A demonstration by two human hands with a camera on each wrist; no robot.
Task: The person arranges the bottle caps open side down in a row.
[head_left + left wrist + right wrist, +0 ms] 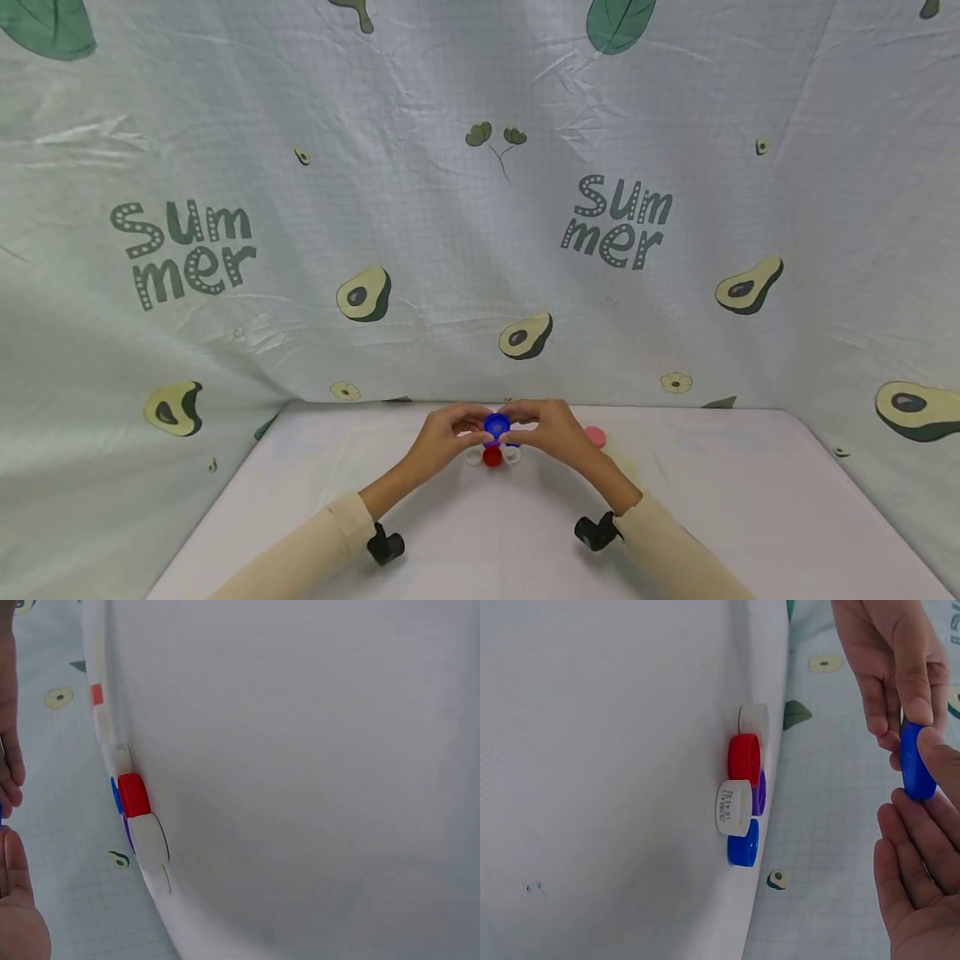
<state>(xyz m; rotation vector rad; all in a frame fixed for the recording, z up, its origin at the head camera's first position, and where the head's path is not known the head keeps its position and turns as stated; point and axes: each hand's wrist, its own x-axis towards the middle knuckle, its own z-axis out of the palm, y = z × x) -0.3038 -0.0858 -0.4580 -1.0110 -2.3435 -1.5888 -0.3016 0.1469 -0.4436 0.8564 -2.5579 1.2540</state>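
A blue bottle cap is held up between both hands above the white table. My left hand pinches its left side with thumb and fingers. From the other side my right hand pinches it too. In the right wrist view, the thumbs of both hands meet the edge of the blue cap, which stands on edge there. Just below the hands, a red cap sits between two white caps; the nearer white cap bears printed digits. Partly hidden behind them are a purple cap and another blue cap.
A pink cap lies on the table beyond my right forearm, with a pale yellow patch beside that arm. A printed cloth hangs behind the table and along its sides. Black wrist cameras are strapped to both wrists.
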